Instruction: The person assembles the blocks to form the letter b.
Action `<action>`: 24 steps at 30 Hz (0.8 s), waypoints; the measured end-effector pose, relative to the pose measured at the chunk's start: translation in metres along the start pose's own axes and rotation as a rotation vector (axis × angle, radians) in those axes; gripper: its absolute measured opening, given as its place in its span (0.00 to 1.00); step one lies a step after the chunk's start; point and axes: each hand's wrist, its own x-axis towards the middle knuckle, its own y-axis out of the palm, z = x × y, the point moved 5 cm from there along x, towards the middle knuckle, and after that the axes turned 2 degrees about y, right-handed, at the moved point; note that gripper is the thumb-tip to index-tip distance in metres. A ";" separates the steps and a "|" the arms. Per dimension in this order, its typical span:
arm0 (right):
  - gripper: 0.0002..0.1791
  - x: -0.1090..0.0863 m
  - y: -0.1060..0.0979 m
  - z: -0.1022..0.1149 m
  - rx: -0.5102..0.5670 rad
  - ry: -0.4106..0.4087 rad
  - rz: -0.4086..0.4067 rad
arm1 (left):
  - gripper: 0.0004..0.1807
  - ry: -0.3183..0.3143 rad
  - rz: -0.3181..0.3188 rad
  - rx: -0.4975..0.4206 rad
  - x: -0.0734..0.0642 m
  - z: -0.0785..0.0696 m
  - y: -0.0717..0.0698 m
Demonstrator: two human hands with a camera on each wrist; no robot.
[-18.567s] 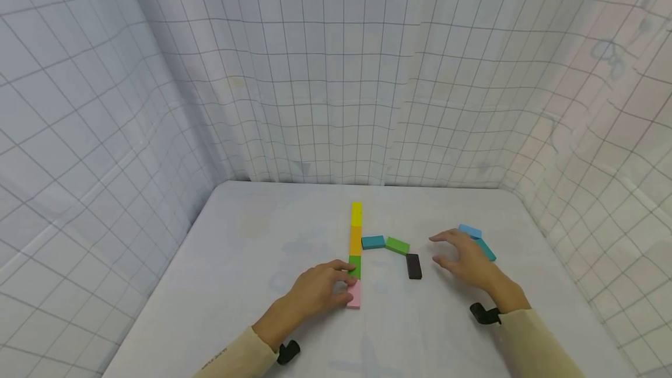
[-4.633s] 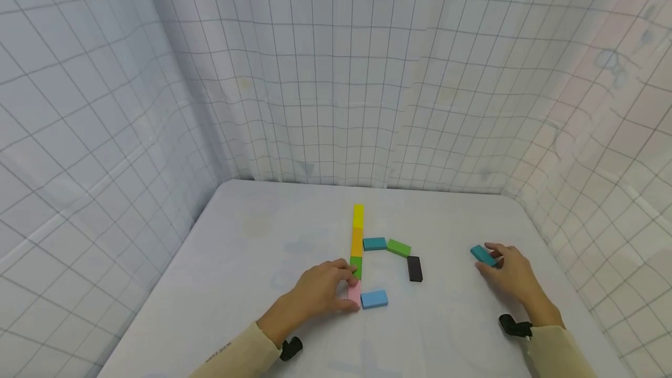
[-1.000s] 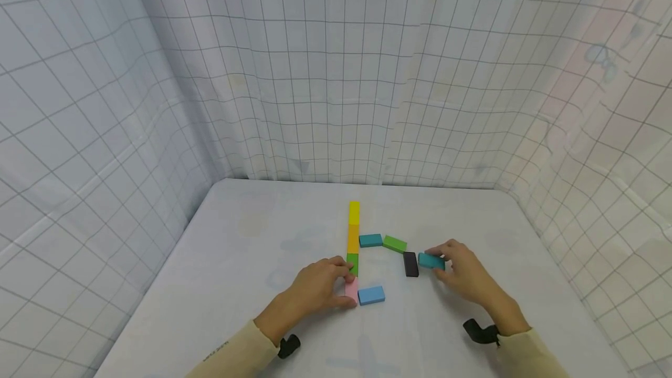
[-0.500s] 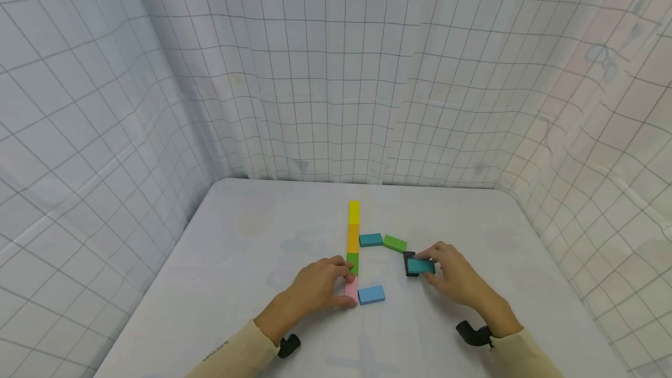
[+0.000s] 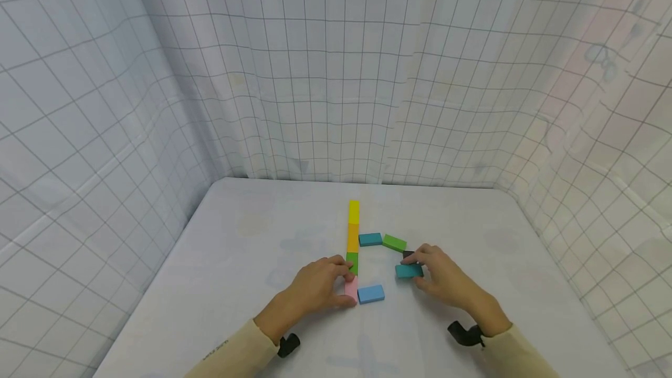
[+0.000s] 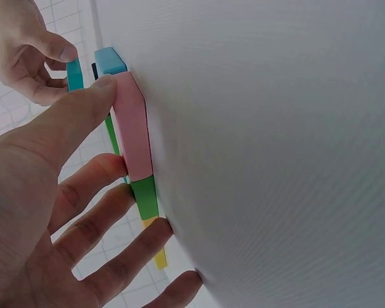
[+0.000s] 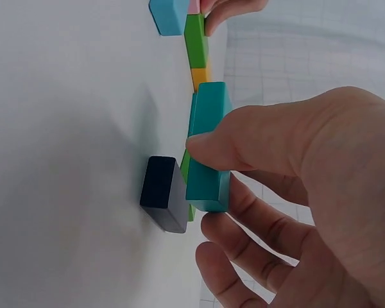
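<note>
My right hand (image 5: 446, 279) pinches a teal block (image 5: 408, 271) between thumb and fingers. In the right wrist view the teal block is raised off the table, close to the black block (image 7: 162, 186), which it partly hides in the head view. My left hand (image 5: 317, 287) holds the pink block (image 5: 350, 288), thumb at its near end and fingers along its left side. A green block (image 5: 353, 262), an orange block (image 5: 353, 238) and a yellow block (image 5: 354, 212) continue the straight column. A light-blue block (image 5: 371, 294) lies at the pink block's right.
A darker teal block (image 5: 370, 239) lies right of the orange one, followed by a slanted green block (image 5: 395, 242) that leads toward the black block. White table (image 5: 262, 220) surrounds them. Gridded white cloth (image 5: 336, 104) hangs behind and on both sides.
The light-blue block has gone from the right side to beside the pink block. My right hand has since picked up the teal block and carried it left past the black block. My left hand stays.
</note>
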 end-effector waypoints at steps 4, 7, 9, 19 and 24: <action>0.21 0.003 0.004 0.004 -0.005 0.000 0.030 | 0.25 -0.001 0.001 0.000 0.000 0.001 0.001; 0.20 0.005 0.008 0.006 0.005 0.008 0.054 | 0.25 -0.004 0.006 0.001 0.001 0.002 0.001; 0.20 0.006 0.011 0.007 0.008 0.010 0.068 | 0.25 -0.006 0.011 0.003 0.002 0.002 0.002; 0.20 0.007 0.020 0.013 0.017 -0.008 0.090 | 0.26 -0.016 0.023 0.003 0.002 0.001 0.001; 0.20 0.007 0.022 0.013 0.008 -0.025 0.085 | 0.27 -0.018 0.020 0.004 0.002 0.001 0.001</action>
